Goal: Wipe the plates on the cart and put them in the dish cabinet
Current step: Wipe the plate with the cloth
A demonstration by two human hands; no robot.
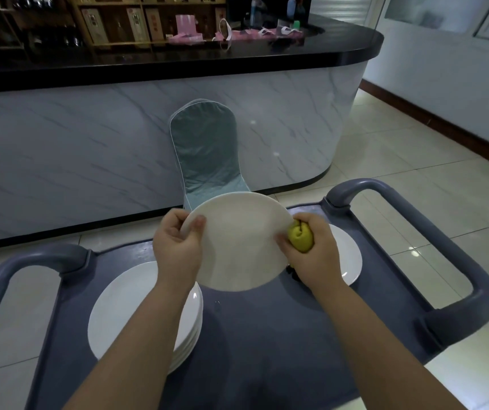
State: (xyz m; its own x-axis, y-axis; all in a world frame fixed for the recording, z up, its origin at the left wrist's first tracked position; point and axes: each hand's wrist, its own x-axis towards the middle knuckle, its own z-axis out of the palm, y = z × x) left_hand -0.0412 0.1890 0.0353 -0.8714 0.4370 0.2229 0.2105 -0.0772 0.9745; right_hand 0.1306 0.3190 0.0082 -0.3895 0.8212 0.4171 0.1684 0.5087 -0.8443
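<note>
Grey cart fills the lower frame, plate stack at lower left. At centre, left hand pinches the rim of 1 white plate; right hand grips a yellow cloth at its edge. Wiping, I judge; next, sweep the cloth across the face.

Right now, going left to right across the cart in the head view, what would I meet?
Left cart handle → stack of plates → left hand → held plate → right hand gripping the yellow cloth → lone plate → right cart handle.

The plate held at the fingers is plain white, the cloth bunched inside the right hand yellow-green, the cart beneath them slate grey-blue.
</note>
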